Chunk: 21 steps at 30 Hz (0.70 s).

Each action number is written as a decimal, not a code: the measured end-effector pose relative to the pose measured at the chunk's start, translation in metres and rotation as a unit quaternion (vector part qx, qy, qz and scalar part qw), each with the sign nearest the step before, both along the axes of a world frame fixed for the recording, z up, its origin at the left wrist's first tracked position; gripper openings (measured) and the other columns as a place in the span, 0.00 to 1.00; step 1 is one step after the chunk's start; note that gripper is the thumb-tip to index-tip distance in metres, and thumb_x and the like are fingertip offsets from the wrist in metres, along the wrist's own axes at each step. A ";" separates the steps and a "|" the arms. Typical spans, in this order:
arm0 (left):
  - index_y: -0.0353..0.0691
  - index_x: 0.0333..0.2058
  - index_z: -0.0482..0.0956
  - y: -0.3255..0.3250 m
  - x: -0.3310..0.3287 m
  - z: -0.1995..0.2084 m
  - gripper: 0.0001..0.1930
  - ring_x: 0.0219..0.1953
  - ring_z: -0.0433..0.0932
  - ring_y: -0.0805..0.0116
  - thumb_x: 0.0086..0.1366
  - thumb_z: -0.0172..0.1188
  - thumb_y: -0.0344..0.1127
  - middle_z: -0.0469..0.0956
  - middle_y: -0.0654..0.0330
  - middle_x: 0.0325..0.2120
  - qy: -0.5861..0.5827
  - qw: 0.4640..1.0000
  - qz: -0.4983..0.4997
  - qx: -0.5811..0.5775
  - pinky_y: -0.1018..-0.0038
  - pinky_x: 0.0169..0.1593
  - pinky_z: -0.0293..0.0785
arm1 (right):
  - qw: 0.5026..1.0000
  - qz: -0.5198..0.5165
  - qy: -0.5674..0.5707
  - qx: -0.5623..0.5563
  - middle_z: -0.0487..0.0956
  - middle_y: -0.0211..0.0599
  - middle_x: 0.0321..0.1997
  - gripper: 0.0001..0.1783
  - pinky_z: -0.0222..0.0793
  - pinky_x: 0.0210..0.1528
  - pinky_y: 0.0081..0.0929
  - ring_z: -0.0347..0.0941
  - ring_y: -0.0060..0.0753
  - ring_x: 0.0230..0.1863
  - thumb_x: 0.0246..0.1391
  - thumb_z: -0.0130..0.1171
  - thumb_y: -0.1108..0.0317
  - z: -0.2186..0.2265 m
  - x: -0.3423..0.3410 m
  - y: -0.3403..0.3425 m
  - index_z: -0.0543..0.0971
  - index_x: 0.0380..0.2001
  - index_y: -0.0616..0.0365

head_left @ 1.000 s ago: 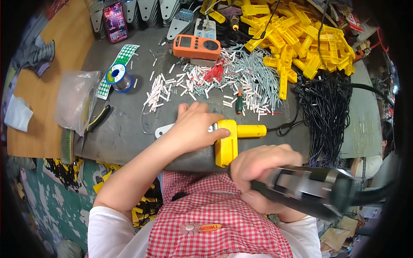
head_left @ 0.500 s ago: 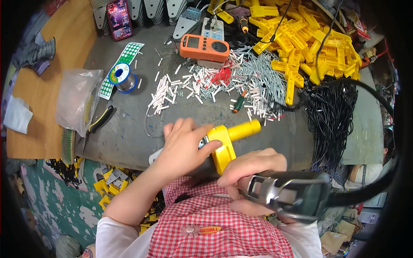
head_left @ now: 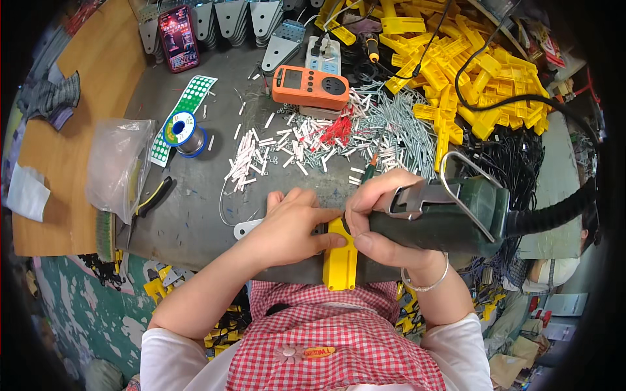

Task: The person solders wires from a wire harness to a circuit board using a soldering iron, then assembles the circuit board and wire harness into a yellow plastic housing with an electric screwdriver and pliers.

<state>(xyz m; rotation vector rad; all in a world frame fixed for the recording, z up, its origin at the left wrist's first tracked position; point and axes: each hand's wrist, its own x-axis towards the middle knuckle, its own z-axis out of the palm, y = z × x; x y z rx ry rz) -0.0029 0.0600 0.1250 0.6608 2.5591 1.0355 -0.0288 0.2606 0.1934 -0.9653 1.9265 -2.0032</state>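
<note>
My left hand (head_left: 293,225) is closed on a yellow plastic housing (head_left: 340,267) at the table's front edge, thumb and forefinger on its top. From under this hand the rounded end of a grey metal plate (head_left: 245,228) sticks out to the left. My right hand (head_left: 386,188) is wrapped round a dark green power screwdriver (head_left: 443,225) with a wire hanger loop and a thick black cable. The screwdriver lies nearly level, its front end pointing left at the housing. Fingers hide its tip, so contact with the housing cannot be seen.
White-sleeved and bare screws (head_left: 404,124) lie heaped beyond my hands, near an orange meter (head_left: 310,88). Yellow housings (head_left: 482,78) pile up at the back right, beside black cables (head_left: 521,156). Solder spool (head_left: 186,135), pliers (head_left: 155,197) and a plastic bag (head_left: 117,163) are at left.
My right hand has raised the screwdriver from near the apron to the housing's right side. The housing's long yellow arm, earlier pointing right, is out of sight; its block end now points toward me.
</note>
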 end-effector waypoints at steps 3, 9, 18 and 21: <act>0.52 0.52 0.86 0.001 0.000 -0.002 0.24 0.50 0.69 0.54 0.61 0.66 0.57 0.74 0.53 0.38 0.001 1.000 0.014 -0.003 0.57 0.52 0.55 | 0.997 0.032 0.020 0.069 0.75 0.35 0.26 0.18 0.73 0.33 0.27 0.74 0.27 0.28 0.50 0.70 0.76 0.011 -0.005 -0.001 0.72 0.41 0.61; 0.48 0.51 0.85 0.007 0.013 0.002 0.25 0.49 0.69 0.55 0.62 0.66 0.56 0.74 0.54 0.38 0.016 0.999 0.033 -0.011 0.58 0.51 0.57 | 0.999 0.014 -0.041 0.019 0.74 0.35 0.26 0.19 0.71 0.31 0.27 0.72 0.28 0.27 0.52 0.68 0.75 -0.010 -0.007 0.002 0.69 0.42 0.59; 0.44 0.50 0.86 0.011 0.023 0.000 0.25 0.49 0.70 0.56 0.63 0.65 0.56 0.74 0.55 0.38 0.044 0.996 0.079 0.018 0.61 0.51 0.56 | 0.988 -0.129 -0.007 0.088 0.75 0.35 0.30 0.23 0.72 0.32 0.27 0.74 0.27 0.28 0.53 0.67 0.77 -0.015 0.015 -0.012 0.67 0.49 0.60; 0.42 0.49 0.86 0.006 0.026 0.001 0.23 0.46 0.72 0.56 0.63 0.66 0.51 0.75 0.55 0.37 0.037 0.996 0.078 0.031 0.59 0.50 0.62 | 0.981 -0.053 -0.183 -0.044 0.76 0.37 0.33 0.31 0.73 0.40 0.31 0.75 0.30 0.34 0.44 0.73 0.73 0.018 0.001 -0.010 0.71 0.52 0.65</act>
